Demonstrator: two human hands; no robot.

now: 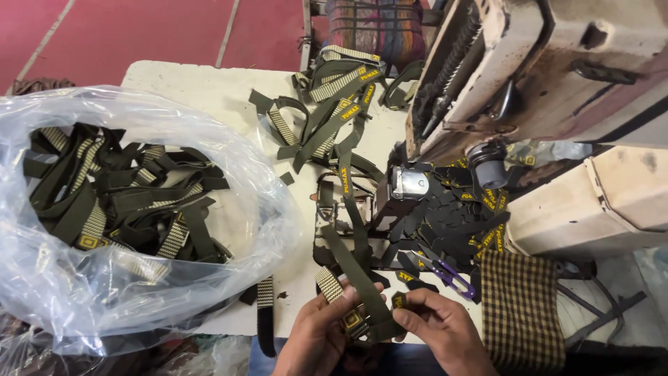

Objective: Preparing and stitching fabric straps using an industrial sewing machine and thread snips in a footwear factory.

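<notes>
Both of my hands are at the bottom middle of the head view, close together. My left hand [321,333] pinches the near end of a dark olive strap [355,261] with a striped elastic section. My right hand [440,326] grips the same strap's folded end, where a small yellow and black label [398,300] sits by my thumb. The strap runs away from me over the white table [209,94] toward a heap of similar straps [334,104].
A big clear plastic bag [132,209] full of olive straps lies at the left. A worn sewing machine [543,76] stands at the right, with black label pieces [452,209], purple thread snips [445,273] and a checked cloth [520,306] beside it.
</notes>
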